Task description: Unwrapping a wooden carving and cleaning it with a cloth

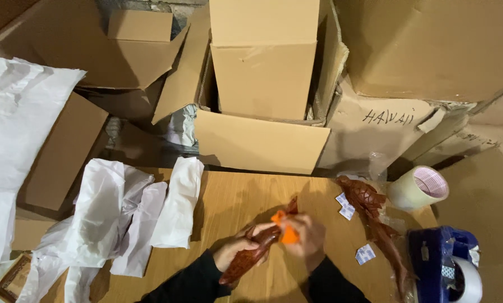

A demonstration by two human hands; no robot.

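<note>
Head view, looking down at a wooden table (229, 196). Reddish-brown carved fish figure (255, 252) sits low in the middle of the frame, held just above the tabletop and slanting from lower left up to upper right. Left hand (237, 249) is wrapped around the fish's mid-body, fingers curled closed on it. Right hand (307, 235) is at the fish's upper end, fingers pinched on a small orange piece (286, 229) that touches the fish there; can't tell whether the orange piece is a tag, paper or tape. Both sleeves are black.

Second carved fish (375, 221), same colour and longer, lies on the table to the right, running diagonally toward the bottom edge, partly on clear plastic wrap. Two small white-and-blue paper slips lie beside it: one (345, 206) near its head, one (365, 253) lower down near the right hand.

Roll of clear packing tape (419, 188) stands at the table's right corner. Blue tape dispenser (445, 264) with a white roll is at the bottom right. White paper-wrapped bundles (139, 219) lie in a row on the table's left side, more loose white paper further left. Open cardboard boxes (262, 95) are stacked behind the table.
</note>
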